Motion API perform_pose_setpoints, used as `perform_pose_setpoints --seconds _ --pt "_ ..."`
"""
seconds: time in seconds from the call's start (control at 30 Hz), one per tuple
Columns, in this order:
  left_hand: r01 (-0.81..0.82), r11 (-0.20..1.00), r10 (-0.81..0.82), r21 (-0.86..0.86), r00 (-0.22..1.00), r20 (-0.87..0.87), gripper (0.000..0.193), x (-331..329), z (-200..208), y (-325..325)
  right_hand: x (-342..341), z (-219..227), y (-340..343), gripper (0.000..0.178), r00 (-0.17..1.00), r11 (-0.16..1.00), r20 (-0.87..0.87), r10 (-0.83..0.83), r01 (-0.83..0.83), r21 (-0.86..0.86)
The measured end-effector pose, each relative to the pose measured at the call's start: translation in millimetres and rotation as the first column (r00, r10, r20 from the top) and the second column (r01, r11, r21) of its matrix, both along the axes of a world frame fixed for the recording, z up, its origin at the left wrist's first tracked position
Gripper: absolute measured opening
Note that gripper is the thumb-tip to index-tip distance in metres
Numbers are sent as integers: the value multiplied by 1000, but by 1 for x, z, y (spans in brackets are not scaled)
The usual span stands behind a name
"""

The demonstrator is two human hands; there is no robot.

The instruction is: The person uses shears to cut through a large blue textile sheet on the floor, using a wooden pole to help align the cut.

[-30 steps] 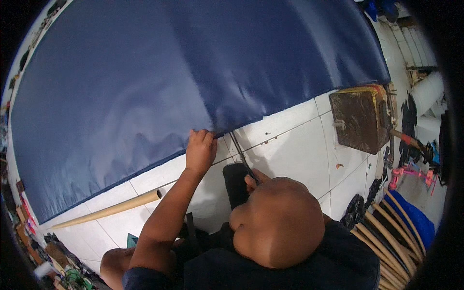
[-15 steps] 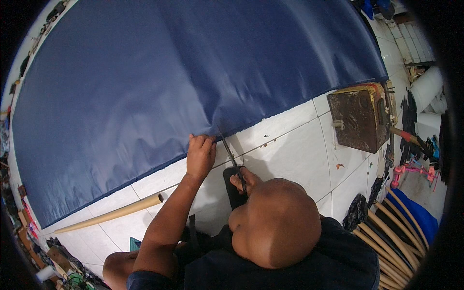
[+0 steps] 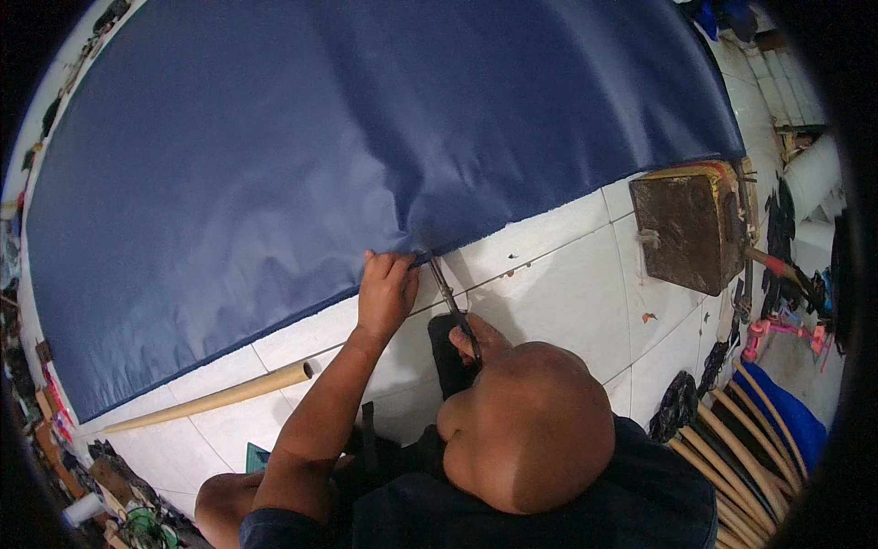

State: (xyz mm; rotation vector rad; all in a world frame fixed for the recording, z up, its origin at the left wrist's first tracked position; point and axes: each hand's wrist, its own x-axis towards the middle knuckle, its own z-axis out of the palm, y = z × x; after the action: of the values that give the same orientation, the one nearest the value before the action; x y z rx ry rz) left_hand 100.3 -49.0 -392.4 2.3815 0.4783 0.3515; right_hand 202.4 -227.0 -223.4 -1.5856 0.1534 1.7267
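Observation:
A large dark blue sheet with a smooth, slightly shiny face spreads over the tiles. My left hand pinches its near edge, fingertips on top, just left of the scissors. In my right hand are dark metal scissors, their blades reaching up to the sheet's edge. The blade tips are hidden at the sheet. A fold runs up the material from this spot. My bare bent limb in the foreground covers much of my right arm.
A brown, worn box-shaped block stands by the sheet's right corner. One tan tube lies along the near left edge. Several tan tubes are bundled at lower right, beside a black plastic bag. White floor tiles lie underneath.
The scissors' blade, earlier visible over the sheet's top, now ends at its edge with the tips out of sight. My left hand keeps its grip. The whole view has shifted slightly.

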Motion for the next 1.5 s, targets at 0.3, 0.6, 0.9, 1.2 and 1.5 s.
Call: perform_pose_setpoints --seconds 0.3,0.6,0.9,1.2,1.5 --pt "-98 993 102 -62 993 64 13 11 2 2 -23 -62 -27 60 876 980 446 181 -196 -11" --pt "-55 992 54 -117 999 -5 8 11 7 17 14 61 -25 90 728 737 516 452 -630 244" --pt "-81 993 89 84 992 -92 29 17 5 -4 8 55 -25 98 579 679 657 483 -722 136" --pt "-104 993 108 60 991 -78 32 15 10 -2 6 46 -25 92 872 840 170 459 -488 238" --pt "-86 987 81 133 996 44 18 17 1 -6 7 45 -24 71 879 849 51 474 -472 237"
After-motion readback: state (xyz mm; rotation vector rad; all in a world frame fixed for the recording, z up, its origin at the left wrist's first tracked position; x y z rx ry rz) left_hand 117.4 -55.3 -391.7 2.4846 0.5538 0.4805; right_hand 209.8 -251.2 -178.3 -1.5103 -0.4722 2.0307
